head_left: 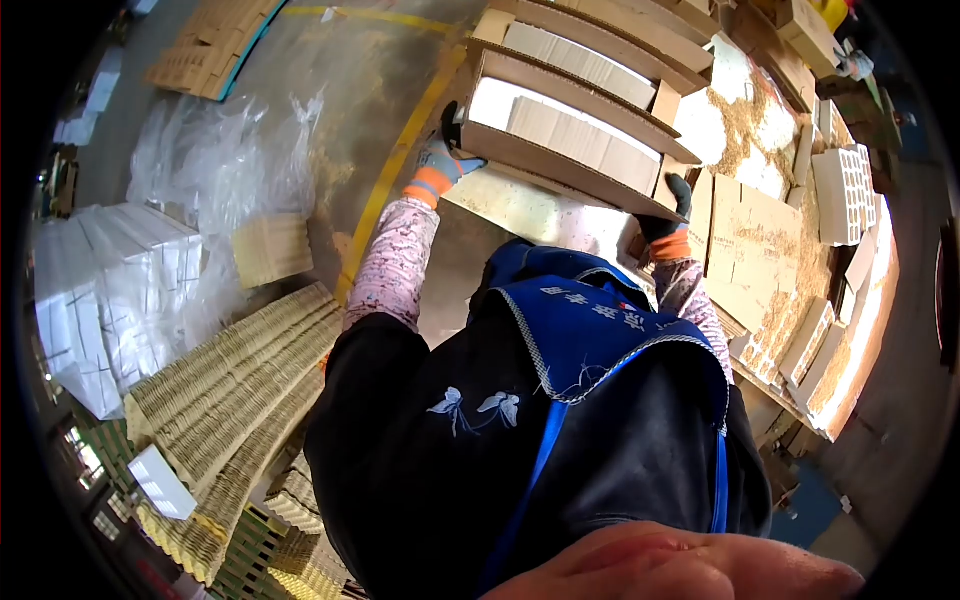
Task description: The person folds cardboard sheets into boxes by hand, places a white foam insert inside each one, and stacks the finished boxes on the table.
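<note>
Gripping cardboard box (560, 168) at upper centre with left hand (442, 165) and right hand (668, 215), near yellow-lined floor (365, 75) at upper left.

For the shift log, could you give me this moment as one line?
carton: open, pale pieces inside | left hand: gloved, at left end | right hand: gloved, at right end

Worker's L hand (442, 165) at L end of open carton (550, 168), R hand (672, 212) at R end; more cartons (600, 38) lined up behind. To R, flattened cardboard (755, 235) on table (862, 335); to L, plastic film (215, 150) on flr., w/ ridged stacks (235, 370) nearer worker.
</note>
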`<control>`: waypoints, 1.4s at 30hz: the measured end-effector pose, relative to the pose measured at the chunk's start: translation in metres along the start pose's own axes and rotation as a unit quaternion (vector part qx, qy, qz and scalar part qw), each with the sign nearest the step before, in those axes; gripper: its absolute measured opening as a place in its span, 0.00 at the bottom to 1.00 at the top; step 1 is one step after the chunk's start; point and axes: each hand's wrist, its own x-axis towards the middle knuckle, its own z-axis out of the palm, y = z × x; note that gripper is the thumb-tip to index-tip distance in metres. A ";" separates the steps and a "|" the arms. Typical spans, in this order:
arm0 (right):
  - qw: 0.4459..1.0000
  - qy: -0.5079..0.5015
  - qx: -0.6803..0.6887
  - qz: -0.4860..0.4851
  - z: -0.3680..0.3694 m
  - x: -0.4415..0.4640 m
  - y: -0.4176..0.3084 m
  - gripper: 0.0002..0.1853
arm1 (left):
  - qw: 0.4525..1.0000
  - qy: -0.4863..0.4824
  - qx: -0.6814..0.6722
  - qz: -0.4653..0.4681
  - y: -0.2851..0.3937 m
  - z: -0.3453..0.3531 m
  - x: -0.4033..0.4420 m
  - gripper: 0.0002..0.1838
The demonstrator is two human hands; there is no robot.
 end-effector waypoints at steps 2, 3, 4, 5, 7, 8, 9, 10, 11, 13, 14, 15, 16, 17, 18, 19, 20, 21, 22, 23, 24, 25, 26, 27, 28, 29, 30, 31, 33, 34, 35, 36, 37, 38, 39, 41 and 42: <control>0.960 -0.018 0.185 0.210 0.008 0.005 -0.007 0.13 | 0.998 0.038 0.049 0.011 -0.020 0.010 0.005 0.54; 0.985 -0.051 0.125 0.107 0.014 -0.001 0.009 0.16 | 0.994 0.029 0.099 -0.032 -0.023 0.016 0.008 0.58; 0.994 -0.080 0.018 0.078 0.013 -0.014 0.046 0.25 | 0.986 0.018 0.149 -0.074 -0.025 0.021 0.010 0.62; 0.980 -0.103 0.097 0.136 0.012 -0.010 0.030 0.23 | 0.987 -0.031 0.120 -0.103 -0.001 0.010 0.005 0.63; 0.958 -0.154 0.148 0.192 0.006 0.005 -0.009 0.24 | 0.985 0.020 0.157 -0.064 -0.009 0.017 0.000 0.61; 0.959 -0.143 0.145 0.196 0.006 0.005 -0.011 0.24 | 0.978 0.077 0.189 -0.031 -0.010 0.022 -0.002 0.59; 0.983 -0.133 0.099 0.081 0.007 0.006 -0.009 0.25 | 0.983 0.090 0.126 -0.098 0.000 0.024 -0.006 0.58; 0.991 -0.122 0.047 -0.035 0.009 0.007 -0.006 0.26 | 0.942 0.126 0.310 -0.017 0.009 0.019 -0.007 0.54; 0.983 -0.123 0.128 0.053 0.018 -0.001 0.007 0.27 | 0.980 0.076 0.173 -0.059 -0.005 0.018 0.000 0.51; 0.736 -0.044 0.535 0.413 0.025 0.012 -0.002 0.22 | 0.995 0.006 0.037 -0.097 -0.031 0.015 0.011 0.47; 0.621 0.004 0.596 0.508 0.023 0.026 -0.017 0.20 | 0.993 -0.016 -0.052 -0.100 -0.035 0.014 0.013 0.43; 0.667 -0.019 0.570 0.479 0.028 0.022 -0.013 0.20 | 0.984 -0.039 -0.141 -0.103 -0.036 0.014 0.014 0.39; 0.712 -0.041 0.540 0.447 0.034 0.015 -0.002 0.20 | 0.995 -0.034 -0.077 -0.058 -0.037 0.011 0.010 0.36; 0.876 -0.088 0.402 0.253 0.045 -0.002 0.024 0.21 | 0.993 -0.016 -0.084 -0.078 -0.047 0.010 0.012 0.33; 0.919 -0.104 0.331 0.186 0.049 -0.007 0.032 0.23 | 0.989 -0.007 -0.135 -0.055 -0.027 0.011 0.008 0.32; 0.906 -0.117 0.371 0.168 0.047 -0.006 0.028 0.26 | 0.997 -0.009 -0.019 -0.079 -0.016 0.006 0.008 0.33; 0.736 -0.081 0.494 0.456 0.035 0.023 -0.011 0.35 | 0.995 -0.007 -0.003 -0.103 -0.017 0.005 0.010 0.32; 0.799 -0.106 0.425 0.413 0.020 0.031 -0.036 0.43 | 0.997 -0.015 -0.006 -0.080 -0.015 0.002 0.012 0.31; 0.849 -0.133 0.348 0.375 0.030 0.022 -0.009 0.42 | 0.997 -0.017 -0.002 -0.073 -0.025 -0.001 0.015 0.31; 0.848 -0.157 0.342 0.373 0.017 0.020 -0.014 0.41 | 0.995 -0.027 -0.001 -0.097 -0.016 -0.003 0.013 0.33; 0.847 -0.183 0.335 0.369 -0.001 0.019 -0.024 0.40 | 0.995 -0.014 -0.019 -0.099 -0.048 -0.010 0.022 0.33; 0.786 -0.152 0.405 0.442 -0.017 0.016 -0.029 0.36 | 0.994 0.000 -0.035 -0.102 -0.089 -0.010 0.026 0.34; 0.713 -0.122 0.471 0.505 -0.036 0.012 -0.031 0.31 | 0.994 0.069 -0.085 -0.029 -0.101 0.000 0.019 0.32; 0.756 -0.112 0.496 0.412 -0.066 0.000 -0.028 0.30 | 0.980 0.140 -0.136 0.044 -0.109 0.009 0.011 0.31; 0.776 -0.057 0.444 0.444 -0.093 -0.002 -0.019 0.26 | 0.942 0.209 -0.261 -0.019 -0.116 0.025 -0.002 0.28; 0.835 0.025 0.398 0.380 -0.122 -0.022 0.010 0.21 | 0.880 0.272 -0.380 -0.084 -0.116 0.047 -0.019 0.24; 0.891 0.065 0.307 0.329 -0.165 -0.034 0.030 0.18 | 0.916 0.248 -0.285 -0.132 -0.096 0.069 -0.042 0.22; 0.877 0.159 0.281 0.356 -0.206 -0.048 0.060 0.17 | 0.940 0.224 -0.186 -0.178 -0.054 0.099 -0.070 0.19; 0.894 0.279 0.140 0.322 -0.286 -0.066 0.110 0.16 | 0.957 0.053 -0.242 -0.153 0.108 0.195 -0.121 0.18; 0.877 0.342 0.112 0.319 -0.319 -0.073 0.146 0.15 | 0.955 -0.080 -0.252 -0.132 0.129 0.231 -0.130 0.20; 0.861 0.348 0.122 0.351 -0.347 -0.077 0.169 0.19 | 0.964 -0.165 -0.204 -0.047 0.141 0.273 -0.137 0.24; 0.887 0.267 -0.134 0.353 -0.373 -0.087 0.204 0.21 | 0.962 -0.231 -0.143 0.000 0.183 0.306 -0.141 0.31; 0.894 0.241 -0.182 0.332 -0.386 -0.095 0.236 0.23 | 0.971 -0.232 -0.048 0.014 0.209 0.334 -0.141 0.36; 0.898 0.216 -0.228 0.309 -0.395 -0.098 0.260 0.24 | 0.972 -0.229 0.048 0.028 0.227 0.357 -0.137 0.40; 0.903 0.163 -0.136 0.373 -0.402 -0.098 0.266 0.25 | 0.974 -0.218 0.053 0.032 0.235 0.379 -0.132 0.40; 0.909 0.053 -0.044 0.412 -0.407 -0.110 0.306 0.27 | 0.979 -0.136 0.135 -0.075 0.235 0.410 -0.118 0.46; 0.917 0.049 -0.044 0.394 -0.407 -0.113 0.306 0.28 | 0.980 -0.122 0.139 -0.075 0.224 0.417 -0.112 0.46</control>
